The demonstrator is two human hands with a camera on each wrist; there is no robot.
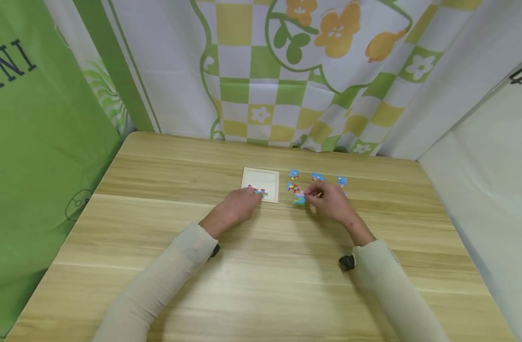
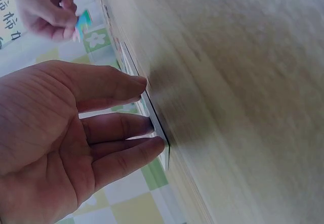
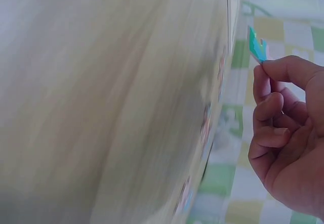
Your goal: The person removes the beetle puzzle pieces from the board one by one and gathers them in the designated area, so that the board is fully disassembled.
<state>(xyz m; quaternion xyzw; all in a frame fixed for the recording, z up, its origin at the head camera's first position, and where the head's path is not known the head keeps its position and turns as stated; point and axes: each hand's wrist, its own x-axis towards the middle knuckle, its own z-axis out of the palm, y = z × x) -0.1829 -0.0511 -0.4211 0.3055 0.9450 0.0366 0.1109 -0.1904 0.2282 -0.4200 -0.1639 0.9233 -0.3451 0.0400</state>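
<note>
A small square puzzle tray (image 1: 277, 188) with a pale rim lies on the table, with colourful puzzle pieces (image 1: 263, 192) along its near side. My left hand (image 1: 238, 204) rests at the tray's near left part, fingertips touching it; in the left wrist view the fingers (image 2: 126, 155) are nearly straight. Pinched between thumb and index finger of my right hand (image 1: 333, 203) is a blue and green puzzle piece (image 3: 256, 44), held raised to the right of the tray. The hand partly hides the loose pieces behind it.
Right of the tray lie several loose pieces: a blue one (image 1: 294, 173), another blue one (image 1: 317, 176), one farther right (image 1: 342, 181) and a red and yellow one (image 1: 293, 187). A patterned curtain (image 1: 261, 95) hangs behind the wooden table (image 1: 261, 285).
</note>
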